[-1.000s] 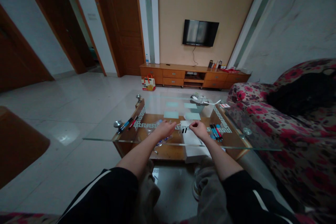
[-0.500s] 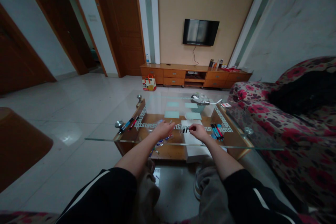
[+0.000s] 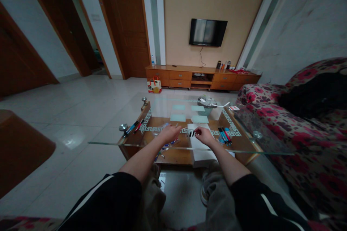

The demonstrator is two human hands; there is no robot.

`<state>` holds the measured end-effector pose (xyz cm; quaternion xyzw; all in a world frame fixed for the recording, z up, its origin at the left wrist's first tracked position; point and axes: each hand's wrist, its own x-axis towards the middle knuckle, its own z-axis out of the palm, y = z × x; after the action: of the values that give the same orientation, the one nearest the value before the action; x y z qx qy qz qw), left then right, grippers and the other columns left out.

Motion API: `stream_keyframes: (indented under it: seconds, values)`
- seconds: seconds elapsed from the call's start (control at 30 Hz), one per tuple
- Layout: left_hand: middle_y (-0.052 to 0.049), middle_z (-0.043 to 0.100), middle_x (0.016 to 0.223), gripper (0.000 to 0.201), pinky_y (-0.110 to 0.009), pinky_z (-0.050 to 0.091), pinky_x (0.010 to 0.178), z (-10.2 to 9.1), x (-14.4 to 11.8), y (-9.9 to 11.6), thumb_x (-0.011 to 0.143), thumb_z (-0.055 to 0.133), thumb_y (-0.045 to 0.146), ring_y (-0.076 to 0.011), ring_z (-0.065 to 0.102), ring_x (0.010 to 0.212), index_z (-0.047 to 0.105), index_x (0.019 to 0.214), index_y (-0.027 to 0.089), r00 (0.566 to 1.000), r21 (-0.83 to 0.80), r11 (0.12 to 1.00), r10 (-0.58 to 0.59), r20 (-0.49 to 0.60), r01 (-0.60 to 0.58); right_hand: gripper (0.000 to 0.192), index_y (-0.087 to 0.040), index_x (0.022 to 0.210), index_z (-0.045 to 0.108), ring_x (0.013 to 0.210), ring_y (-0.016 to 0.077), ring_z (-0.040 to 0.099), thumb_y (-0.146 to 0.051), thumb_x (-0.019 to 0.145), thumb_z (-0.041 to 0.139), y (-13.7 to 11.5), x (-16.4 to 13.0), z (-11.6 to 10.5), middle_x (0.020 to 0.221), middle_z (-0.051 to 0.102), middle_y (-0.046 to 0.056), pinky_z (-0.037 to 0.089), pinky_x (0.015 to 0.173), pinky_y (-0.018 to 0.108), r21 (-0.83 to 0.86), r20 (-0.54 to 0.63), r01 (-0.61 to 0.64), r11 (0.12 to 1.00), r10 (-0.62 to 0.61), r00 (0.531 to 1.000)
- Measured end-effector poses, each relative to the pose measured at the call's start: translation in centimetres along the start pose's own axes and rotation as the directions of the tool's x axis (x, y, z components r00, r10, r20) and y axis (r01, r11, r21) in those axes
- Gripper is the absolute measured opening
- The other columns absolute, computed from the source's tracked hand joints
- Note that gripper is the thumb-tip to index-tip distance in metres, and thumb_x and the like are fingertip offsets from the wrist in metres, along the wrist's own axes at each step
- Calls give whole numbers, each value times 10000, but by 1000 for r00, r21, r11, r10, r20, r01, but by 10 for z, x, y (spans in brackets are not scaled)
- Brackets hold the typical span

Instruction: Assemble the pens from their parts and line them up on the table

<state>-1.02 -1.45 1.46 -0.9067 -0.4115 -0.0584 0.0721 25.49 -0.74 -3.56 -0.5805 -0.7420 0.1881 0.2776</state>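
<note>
Pen parts on the glass bench, between my two hands

Small dark pen pieces (image 3: 191,134) lie on a white sheet (image 3: 199,140) on the glass bench (image 3: 108,143), just in front of my right hand (image 3: 204,135), whose fingers are pinched narrow close by them; whether they grip one I cannot tell. My left hand (image 3: 169,133) rests on the glass beside a thin pale stick (image 3: 183,129), its fingers curled, and what they hold I cannot tell either. Clear plastic wrapping (image 3: 159,130) lies by my left hand. Red and blue pens (image 3: 224,135) lie in a row to the right of my right hand, and more pens (image 3: 132,128) lie near the bench's left edge. Farther back a small basket (image 3: 206,106) stands on the glass, and a flowered sofa (image 3: 298,133) runs along my right
</note>
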Motion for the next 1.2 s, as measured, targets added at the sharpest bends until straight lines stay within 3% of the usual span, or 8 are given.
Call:
stream_keyframes:
  seconds: [0.53, 0.83, 1.0, 1.2]
  values:
    - [-103, 728, 912, 209, -365, 455, 887, -4, -1, 2, 973, 432, 285, -228, 688, 863, 546, 1115, 182, 1000, -4, 1000, -5, 11, 5, 174, -176, 961, 749, 786, 174, 681, -187, 808, 668, -3, -2, -2, 885, 750, 64, 508, 777, 269, -31, -1, -33, 999, 33, 999]
    - [-104, 722, 939, 263, -336, 479, 810, -13, -4, 4, 990, 371, 293, -232, 683, 860, 548, 1164, 205, 999, -19, 1000, -19, 29, 20, 226, -158, 1011, 705, 878, 194, 653, -195, 890, 518, -10, 0, -18, 1002, 720, 85, 477, 851, 302, -62, -204, -58, 996, 44, 978]
    - [-100, 709, 1031, 346, -334, 489, 808, -11, -3, 4, 972, 415, 295, -238, 681, 886, 498, 1305, 250, 1000, -34, 999, -18, 21, 19, 231, -163, 1010, 672, 788, 169, 603, -244, 937, 468, -35, -2, -25, 960, 683, 78, 460, 796, 284, -76, -298, 118, 990, -135, 945]
    - [-100, 700, 1083, 480, -343, 487, 845, -7, -3, 2, 939, 487, 263, -243, 673, 934, 423, 1414, 286, 1000, -43, 999, 1, 20, 0, 215, -192, 1022, 645, 899, 171, 577, -293, 970, 462, -65, -10, -23, 989, 626, 67, 433, 864, 278, -74, -172, 268, 960, -278, 945]
